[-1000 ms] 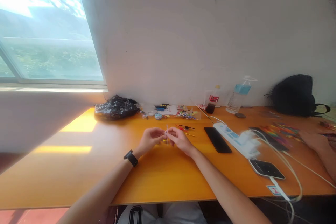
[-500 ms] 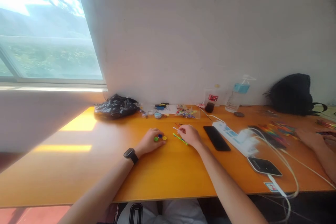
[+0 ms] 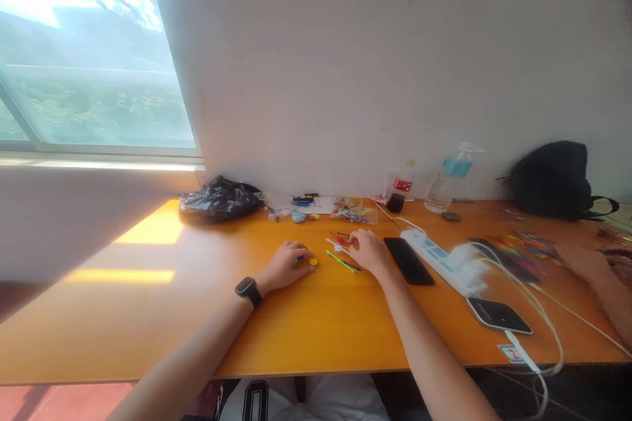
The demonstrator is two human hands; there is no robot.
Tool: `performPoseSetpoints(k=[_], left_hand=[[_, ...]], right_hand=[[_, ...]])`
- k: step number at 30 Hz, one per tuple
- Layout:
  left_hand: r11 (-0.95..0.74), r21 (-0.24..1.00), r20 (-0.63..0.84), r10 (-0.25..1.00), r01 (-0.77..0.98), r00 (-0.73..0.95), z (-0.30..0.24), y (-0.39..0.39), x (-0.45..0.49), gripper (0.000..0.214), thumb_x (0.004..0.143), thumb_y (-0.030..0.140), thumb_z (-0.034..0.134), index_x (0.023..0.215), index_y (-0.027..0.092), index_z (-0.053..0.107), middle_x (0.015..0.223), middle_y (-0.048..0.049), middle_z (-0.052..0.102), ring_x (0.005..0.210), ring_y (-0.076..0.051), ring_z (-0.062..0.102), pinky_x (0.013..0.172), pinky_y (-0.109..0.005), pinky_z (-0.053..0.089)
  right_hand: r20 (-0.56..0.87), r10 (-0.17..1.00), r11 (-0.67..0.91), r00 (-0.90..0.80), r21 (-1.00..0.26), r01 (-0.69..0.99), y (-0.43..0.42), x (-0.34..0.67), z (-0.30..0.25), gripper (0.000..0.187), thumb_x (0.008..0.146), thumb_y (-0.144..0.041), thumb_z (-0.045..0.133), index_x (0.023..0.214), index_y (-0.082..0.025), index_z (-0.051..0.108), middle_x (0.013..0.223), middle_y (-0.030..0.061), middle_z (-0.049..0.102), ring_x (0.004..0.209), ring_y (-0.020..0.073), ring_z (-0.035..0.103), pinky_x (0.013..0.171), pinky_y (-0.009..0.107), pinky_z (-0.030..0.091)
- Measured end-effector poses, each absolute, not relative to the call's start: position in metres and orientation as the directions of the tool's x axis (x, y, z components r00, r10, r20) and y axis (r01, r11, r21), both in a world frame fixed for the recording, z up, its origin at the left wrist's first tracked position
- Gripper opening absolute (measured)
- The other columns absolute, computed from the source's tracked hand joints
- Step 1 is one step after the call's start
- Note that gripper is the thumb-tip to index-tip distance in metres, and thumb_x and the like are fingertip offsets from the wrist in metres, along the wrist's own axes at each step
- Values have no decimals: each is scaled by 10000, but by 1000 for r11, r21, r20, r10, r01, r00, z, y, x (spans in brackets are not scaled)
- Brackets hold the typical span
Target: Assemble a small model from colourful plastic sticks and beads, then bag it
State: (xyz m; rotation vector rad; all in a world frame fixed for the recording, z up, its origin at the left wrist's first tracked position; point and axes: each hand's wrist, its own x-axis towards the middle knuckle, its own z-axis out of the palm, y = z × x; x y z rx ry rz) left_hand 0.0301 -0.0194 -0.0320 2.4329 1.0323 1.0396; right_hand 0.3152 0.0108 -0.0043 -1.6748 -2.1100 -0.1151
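My left hand [image 3: 286, 264], wearing a black watch, rests on the table with its fingers curled around small plastic discs. A yellow disc [image 3: 314, 262] shows between thumb and forefinger; a blue disc [image 3: 300, 258] is partly covered by the fingers, with a sliver of green beside it. My right hand [image 3: 369, 252] is closed at the fingertips beside a small red piece [image 3: 340, 241] and a white piece [image 3: 338, 248]; what it pinches is hidden. Just left of and below that hand lie a lime-green stick [image 3: 340, 262] and a blue stick [image 3: 356, 268], side by side.
Black phone [image 3: 409, 261] and white power strip [image 3: 434, 253] lie right of my hands, with cables and a charging device [image 3: 498, 314]. Along the wall: black plastic bag [image 3: 220, 199], bagged small parts [image 3: 353, 210], bottles. At right, another person's hand [image 3: 580, 260] is over colourful pieces.
My right hand has shifted slightly right and away from me, exposing the red and white pieces and the blue stick. My left fingers have closed further over the green and blue discs.
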Motion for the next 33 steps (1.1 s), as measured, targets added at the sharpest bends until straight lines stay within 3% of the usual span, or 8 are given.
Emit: performPoseSetpoints(k=[5,11,16,20,22,24,29,33], left_hand=[[-669,543,487,743,507,460,-33,-20,32,273,905,462,681,945,200,748,908,-66,703,825,-189,607,826,-314,457],[-648,613,513,762,453,396,-25,-29,36,214,852,387,730,944,194,736,918,-67,704,844,-190,631,787,-293,490],[-618,674,561,784,404,264,-17,-33,37,129,812,250,729,925,191,712,943,-55,717,875,-188,645,828,-307,502],[-553,773,536,831,312,147,-19,-30,37,137,796,235,726,917,175,707,884,-40,715,814,-170,655,770,-287,520],[-502,835,488,865,225,116,-22,-27,38,208,802,267,733,982,164,718,853,-38,710,767,-163,663,718,-277,530],[-418,901,406,907,116,111,-24,-25,40,289,800,306,751,1040,148,717,810,-38,707,719,-166,677,671,-278,543],[-285,958,285,949,-17,136,-19,-28,41,422,750,383,835,1064,122,730,831,-64,739,699,-181,707,661,-294,571],[-267,963,262,951,13,162,-10,-34,41,484,737,412,865,1100,117,738,878,-86,762,734,-190,722,685,-293,578]], right_hand=[[371,903,308,-218,-204,929,8,315,2,235,847,-32,578,856,-203,739,940,52,661,950,192,591,794,271,365],[339,924,256,-178,-198,946,7,318,1,109,889,-197,667,861,-213,771,999,72,635,945,207,590,764,294,371],[360,912,282,-196,-205,937,9,319,-3,101,883,-178,643,804,-188,705,954,72,639,917,203,591,781,296,380],[449,868,344,-211,-239,908,15,319,-4,102,887,-158,583,811,-183,646,915,77,652,920,216,592,804,304,394],[467,865,360,-186,-318,877,18,319,-4,93,890,-173,561,813,-193,609,869,66,655,883,217,595,786,310,403],[456,877,383,-150,-476,792,20,315,-5,82,909,-213,530,843,-204,578,832,45,649,815,205,597,748,307,416],[409,907,418,-103,-838,351,15,288,-10,143,925,-355,528,877,-220,533,820,3,595,767,177,583,723,299,453],[311,918,336,-246,-939,67,-2,260,-11,175,931,-405,570,948,-231,567,825,-17,591,706,144,544,663,270,444]])
